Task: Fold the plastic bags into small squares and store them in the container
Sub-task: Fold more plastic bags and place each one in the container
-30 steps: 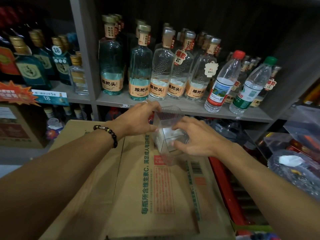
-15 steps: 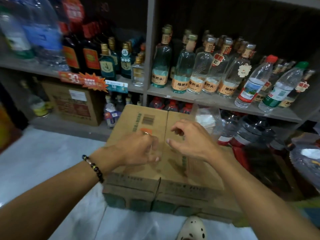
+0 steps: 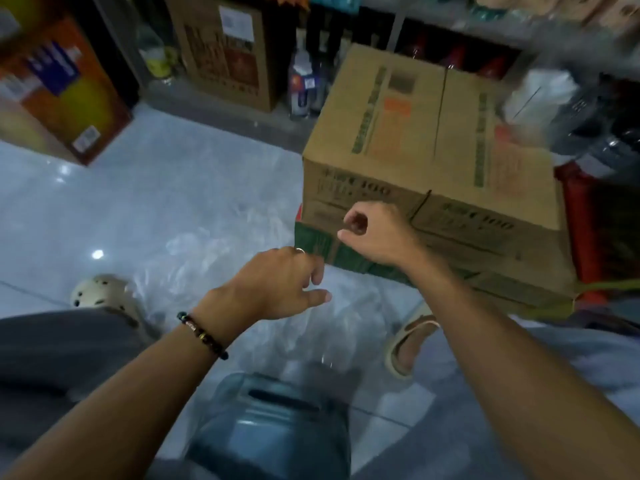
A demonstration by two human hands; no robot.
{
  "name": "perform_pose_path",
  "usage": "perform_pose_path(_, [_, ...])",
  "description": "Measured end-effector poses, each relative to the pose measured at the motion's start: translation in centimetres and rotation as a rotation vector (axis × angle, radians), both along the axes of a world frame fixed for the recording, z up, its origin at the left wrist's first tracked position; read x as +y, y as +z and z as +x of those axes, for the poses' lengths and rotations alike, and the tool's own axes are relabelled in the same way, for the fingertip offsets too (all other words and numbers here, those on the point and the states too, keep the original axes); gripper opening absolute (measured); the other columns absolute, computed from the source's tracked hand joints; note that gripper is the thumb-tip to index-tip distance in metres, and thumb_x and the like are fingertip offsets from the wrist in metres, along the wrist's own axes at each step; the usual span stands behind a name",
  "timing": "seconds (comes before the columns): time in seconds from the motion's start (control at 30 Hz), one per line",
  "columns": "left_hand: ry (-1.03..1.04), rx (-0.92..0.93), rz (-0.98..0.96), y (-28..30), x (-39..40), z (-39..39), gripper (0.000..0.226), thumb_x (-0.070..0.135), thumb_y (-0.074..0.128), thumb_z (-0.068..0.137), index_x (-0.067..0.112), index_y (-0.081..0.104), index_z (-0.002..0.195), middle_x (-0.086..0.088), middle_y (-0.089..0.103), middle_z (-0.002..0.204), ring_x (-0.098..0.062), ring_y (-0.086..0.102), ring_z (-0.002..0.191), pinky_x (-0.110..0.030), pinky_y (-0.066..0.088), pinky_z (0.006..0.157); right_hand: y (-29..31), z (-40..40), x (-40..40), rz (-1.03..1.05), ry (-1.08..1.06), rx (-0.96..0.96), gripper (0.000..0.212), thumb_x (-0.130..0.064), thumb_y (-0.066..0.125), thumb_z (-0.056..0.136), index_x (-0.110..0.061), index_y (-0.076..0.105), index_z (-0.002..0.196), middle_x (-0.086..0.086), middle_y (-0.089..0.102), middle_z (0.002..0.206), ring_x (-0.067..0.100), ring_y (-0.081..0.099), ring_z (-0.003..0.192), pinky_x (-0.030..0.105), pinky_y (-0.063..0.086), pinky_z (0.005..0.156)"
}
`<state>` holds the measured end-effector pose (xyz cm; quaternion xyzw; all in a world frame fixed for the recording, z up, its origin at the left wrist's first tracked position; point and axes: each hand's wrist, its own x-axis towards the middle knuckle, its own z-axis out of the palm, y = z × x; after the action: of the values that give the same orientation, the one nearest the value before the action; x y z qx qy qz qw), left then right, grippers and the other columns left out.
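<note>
A single head-worn camera looks steeply down and forward from above the person's lap, so both forearms run up from the bottom edge to the hands near mid-frame. It sits close to the arms; the floor, the feet and a box lie just beyond, and the shelf foot crosses the top edge. The wide lens bends the edges, the far right is blurred, and no second view overlaps it.
</note>
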<state>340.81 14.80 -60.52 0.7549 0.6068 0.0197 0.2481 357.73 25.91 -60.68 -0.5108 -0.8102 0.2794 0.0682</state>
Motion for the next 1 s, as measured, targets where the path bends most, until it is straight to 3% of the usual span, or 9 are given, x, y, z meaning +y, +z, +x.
perform_pose_path(0.13, [0.026, -0.023, -0.130, -4.5, -2.4, 0.0, 0.030, 0.055, 0.058, 0.088, 0.027, 0.056, 0.096, 0.006, 0.066, 0.096, -0.018, 0.059, 0.092, -0.031, 0.045, 0.075, -7.5, 0.0, -2.3, -0.219, -0.153, 0.033, 0.026, -0.032, 0.077, 0.082, -0.016, 0.066, 0.099, -0.005, 0.063, 0.084, 0.019, 0.064, 0.084, 0.039, 0.055, 0.080])
perform_pose_path(0.23, [0.059, -0.013, -0.218, -7.4, -3.5, -0.3, 0.028, 0.053, 0.059, 0.089, 0.027, 0.059, 0.099, 0.006, 0.067, 0.097, -0.018, 0.061, 0.095, -0.031, 0.047, 0.078, -12.9, 0.2, -3.6, -0.420, -0.189, -0.022, 0.057, -0.039, 0.078, 0.082, -0.010, 0.058, 0.128, 0.008, 0.063, 0.116, 0.026, 0.062, 0.107, 0.037, 0.051, 0.088])
perform_pose_path(0.33, [0.124, -0.046, -0.274, -9.6, -4.3, -0.9, 0.027, 0.052, 0.060, 0.089, 0.026, 0.061, 0.098, 0.008, 0.065, 0.090, -0.016, 0.061, 0.090, -0.028, 0.041, 0.072, -17.5, -0.1, -4.4, -0.576, -0.229, -0.060, 0.084, -0.043, 0.078, 0.081, -0.011, 0.038, 0.148, 0.013, 0.047, 0.146, 0.029, 0.051, 0.128, 0.039, 0.048, 0.098])
perform_pose_path(0.57, [0.262, -0.050, -0.355, -13.6, -5.6, -2.1, 0.027, 0.051, 0.058, 0.088, 0.025, 0.061, 0.095, 0.006, 0.067, 0.091, -0.018, 0.063, 0.086, -0.031, 0.049, 0.073, -23.9, -2.0, -4.0, -0.675, -0.254, -0.114, 0.101, -0.036, 0.081, 0.081, -0.013, 0.019, 0.156, 0.012, 0.032, 0.157, 0.030, 0.037, 0.140, 0.037, 0.036, 0.109])
perform_pose_path(0.67, [0.287, -0.069, -0.372, -14.2, -5.8, -1.8, 0.025, 0.050, 0.058, 0.089, 0.025, 0.061, 0.094, 0.006, 0.066, 0.092, -0.018, 0.063, 0.086, -0.032, 0.050, 0.074, -25.2, -2.7, -3.7, -0.705, -0.305, -0.143, 0.073, -0.020, 0.077, 0.083, -0.006, 0.040, 0.144, 0.015, 0.050, 0.143, 0.032, 0.049, 0.129, 0.034, 0.043, 0.100])
perform_pose_path(0.77, [0.275, -0.087, -0.371, -14.5, -6.0, -1.7, 0.022, 0.049, 0.059, 0.089, 0.027, 0.056, 0.089, 0.005, 0.066, 0.092, -0.019, 0.063, 0.085, -0.031, 0.049, 0.074, -25.4, -3.3, -3.5, -0.657, -0.344, -0.098, 0.017, -0.010, 0.064, 0.086, 0.002, 0.068, 0.098, 0.014, 0.069, 0.096, 0.030, 0.066, 0.095, 0.035, 0.052, 0.078])
perform_pose_path(0.83, [0.270, -0.087, -0.368, -14.4, -6.2, -1.9, 0.021, 0.050, 0.058, 0.089, 0.028, 0.055, 0.089, 0.005, 0.066, 0.092, -0.018, 0.063, 0.085, -0.032, 0.050, 0.075, -24.6, -3.8, -3.2, -0.622, -0.367, -0.019, 0.025, -0.010, 0.060, 0.089, -0.006, 0.056, 0.065, 0.004, 0.056, 0.066, 0.022, 0.059, 0.069, 0.034, 0.050, 0.068])
perform_pose_path(0.9, [0.278, -0.072, -0.360, -14.1, -6.2, -2.2, 0.024, 0.051, 0.057, 0.089, 0.028, 0.058, 0.092, 0.006, 0.065, 0.093, -0.018, 0.062, 0.086, -0.033, 0.051, 0.075, -23.3, -4.1, -2.7, -0.590, -0.390, 0.062, 0.029, -0.013, 0.058, 0.091, -0.010, 0.047, 0.065, 0.004, 0.051, 0.064, 0.023, 0.056, 0.064, 0.037, 0.053, 0.066])
perform_pose_path(1.0, [0.321, -0.040, -0.315, -13.2, -5.8, -2.7, 0.030, 0.055, 0.057, 0.090, 0.027, 0.058, 0.100, 0.007, 0.064, 0.097, -0.017, 0.062, 0.088, -0.031, 0.049, 0.075, -20.0, -4.8, -1.6, -0.603, -0.415, 0.143, 0.015, -0.013, 0.052, 0.096, -0.005, 0.064, 0.095, 0.008, 0.063, 0.088, 0.027, 0.066, 0.079, 0.033, 0.051, 0.064])
